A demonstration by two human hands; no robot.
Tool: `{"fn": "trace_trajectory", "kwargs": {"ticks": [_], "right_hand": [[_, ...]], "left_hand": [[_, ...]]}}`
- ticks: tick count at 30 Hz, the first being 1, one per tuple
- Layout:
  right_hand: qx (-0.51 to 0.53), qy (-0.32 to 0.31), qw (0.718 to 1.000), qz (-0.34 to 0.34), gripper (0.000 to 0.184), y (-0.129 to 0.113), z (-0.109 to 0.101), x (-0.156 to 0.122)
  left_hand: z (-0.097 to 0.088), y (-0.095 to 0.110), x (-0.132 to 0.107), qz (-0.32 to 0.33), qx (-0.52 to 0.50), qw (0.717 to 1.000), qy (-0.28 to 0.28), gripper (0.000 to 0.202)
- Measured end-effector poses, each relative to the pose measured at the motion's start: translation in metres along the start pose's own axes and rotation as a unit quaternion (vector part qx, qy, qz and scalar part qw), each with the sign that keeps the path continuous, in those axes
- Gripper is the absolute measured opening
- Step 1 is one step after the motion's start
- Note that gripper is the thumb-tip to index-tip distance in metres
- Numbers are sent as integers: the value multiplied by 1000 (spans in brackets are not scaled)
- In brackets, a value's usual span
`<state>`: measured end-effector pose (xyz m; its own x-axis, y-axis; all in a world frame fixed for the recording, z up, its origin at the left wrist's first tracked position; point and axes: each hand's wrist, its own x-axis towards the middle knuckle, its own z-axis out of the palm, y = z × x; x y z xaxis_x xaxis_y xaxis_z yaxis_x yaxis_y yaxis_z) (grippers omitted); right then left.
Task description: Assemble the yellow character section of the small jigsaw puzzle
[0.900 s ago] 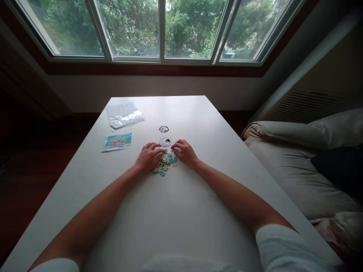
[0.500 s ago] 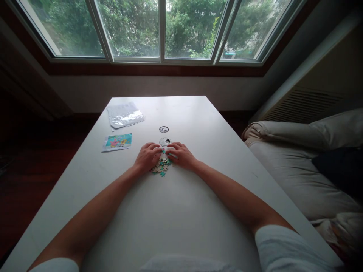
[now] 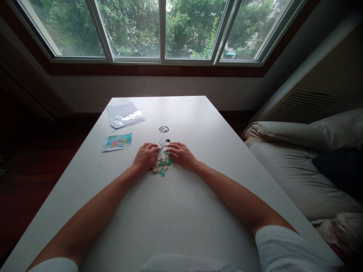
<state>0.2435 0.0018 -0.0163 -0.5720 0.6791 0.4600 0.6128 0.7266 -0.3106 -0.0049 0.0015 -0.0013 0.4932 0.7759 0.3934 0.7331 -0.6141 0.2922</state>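
A pile of small jigsaw puzzle pieces (image 3: 160, 166), some bare wood-coloured and some green, lies on the white table (image 3: 176, 211) between my hands. My left hand (image 3: 146, 156) rests at the pile's left edge with its fingers bent loosely towards it, and it partly covers some pieces. On the other side my right hand (image 3: 181, 154) has its fingers extended towards the pieces. A few green and pink pieces lie between the fingertips. No piece shows gripped in either hand; contact under the fingers is hidden.
Beyond the hands are two round items, a nearer disc (image 3: 165, 142) and a farther one (image 3: 163, 129). To the left lie a colourful cartoon picture (image 3: 117, 142) and a clear plastic bag with papers (image 3: 124, 115). A beige sofa (image 3: 283, 162) stands right of the table.
My fingertips have drawn slightly farther apart. The few green and pink pieces between them have shifted and spread a little. My arms stay nearly in place.
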Motion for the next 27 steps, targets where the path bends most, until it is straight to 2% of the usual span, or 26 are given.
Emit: {"fn": "trace_trajectory", "kwargs": {"ticks": [5, 11, 17, 21, 27], "right_hand": [[10, 29, 999, 31, 15, 3, -4, -1], [-5, 4, 999, 33, 11, 5, -6, -3], [-10, 32, 997, 74, 12, 9, -5, -4], [4, 29, 999, 46, 13, 6, -8, -3], [16, -25, 999, -41, 26, -12, -8, -2]], "left_hand": [[-11, -6, 0, -27, -10, 999, -34, 25], [-19, -20, 0, -3, -40, 996, -75, 21], [-26, -24, 0, 6, -79, 991, -104, 23], [-30, -23, 2, 26, -101, 987, -126, 22], [-35, -22, 3, 44, -123, 981, -141, 23]]}}
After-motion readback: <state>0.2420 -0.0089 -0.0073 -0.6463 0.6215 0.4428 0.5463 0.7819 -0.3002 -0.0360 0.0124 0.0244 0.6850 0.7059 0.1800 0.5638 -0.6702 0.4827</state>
